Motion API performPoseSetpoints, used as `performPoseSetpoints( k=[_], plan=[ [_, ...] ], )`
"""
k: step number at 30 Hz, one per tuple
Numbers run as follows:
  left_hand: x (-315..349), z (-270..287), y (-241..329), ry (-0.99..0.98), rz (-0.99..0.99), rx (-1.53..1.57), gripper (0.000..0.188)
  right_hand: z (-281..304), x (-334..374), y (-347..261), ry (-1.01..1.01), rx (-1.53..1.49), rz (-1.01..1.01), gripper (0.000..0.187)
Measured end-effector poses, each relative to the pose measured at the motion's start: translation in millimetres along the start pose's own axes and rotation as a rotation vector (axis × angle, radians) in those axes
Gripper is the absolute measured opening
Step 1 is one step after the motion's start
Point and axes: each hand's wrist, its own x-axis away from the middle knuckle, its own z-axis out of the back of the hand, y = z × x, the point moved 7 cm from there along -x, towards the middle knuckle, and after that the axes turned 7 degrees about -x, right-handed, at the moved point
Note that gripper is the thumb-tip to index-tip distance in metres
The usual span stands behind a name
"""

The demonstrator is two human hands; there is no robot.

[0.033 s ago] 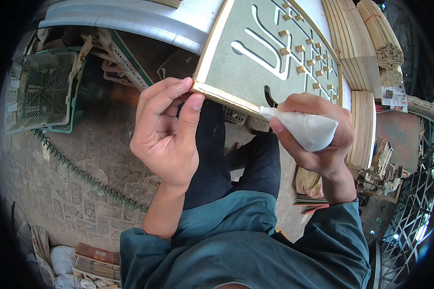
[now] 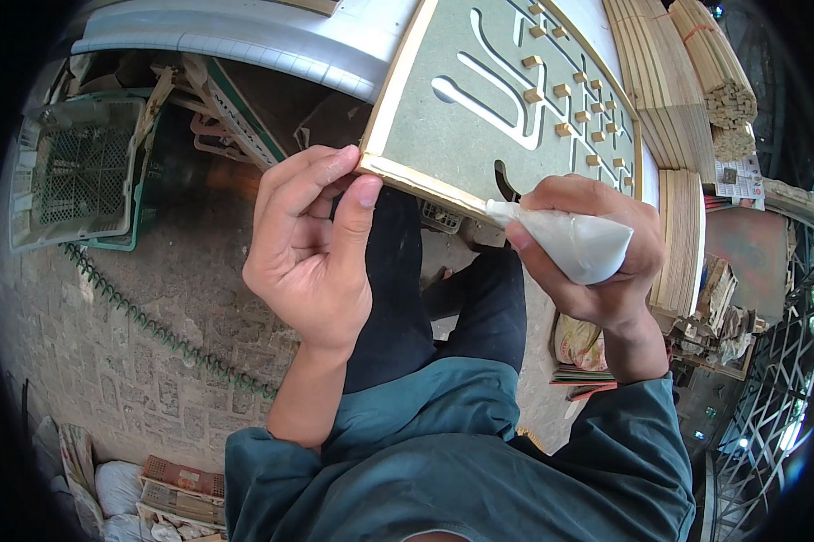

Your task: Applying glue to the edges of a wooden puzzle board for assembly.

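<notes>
A grey-green board (image 2: 416, 126) with cut slots and several small wooden pegs is bordered by pale wooden strips. Its near corner juts past the table edge, toward me. My left hand (image 2: 312, 244) pinches that corner between thumb and fingertips, palm turned up. In my right hand (image 2: 597, 244) is a white squeeze bottle (image 2: 588, 246), tilted so its nozzle touches the near wooden strip (image 2: 425, 181). A pale line, like glue, runs along this strip from the corner to the nozzle. My right fingers wrap around the bottle's body.
The board lies on a white table (image 2: 235, 41). Wooden slats (image 2: 655, 99) are stacked at the right, with a tied bundle of sticks (image 2: 714, 63) beside them. A plastic crate (image 2: 77, 172) stands at the left, above a coiled green hose (image 2: 163, 334) on the brick floor.
</notes>
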Motion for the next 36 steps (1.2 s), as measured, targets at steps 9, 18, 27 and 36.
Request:
performPoseSetpoints(
  k=[9,18,27,36],
  plan=[
    [1,0,0,0.009,-0.020,0.009,0.023,3,6,3,0.020,-0.007,0.021,0.019],
    [1,-1,-1,0.006,-0.022,-0.012,0.022,8,12,5,0.021,0.009,0.024,0.019],
    [3,0,0,-0.036,-0.034,-0.044,0.022,12,20,8,0.039,0.011,0.031,0.020],
    [2,-1,-1,0.030,-0.019,-0.035,0.020,16,26,12,0.036,0.010,-0.060,0.019]
  ],
)
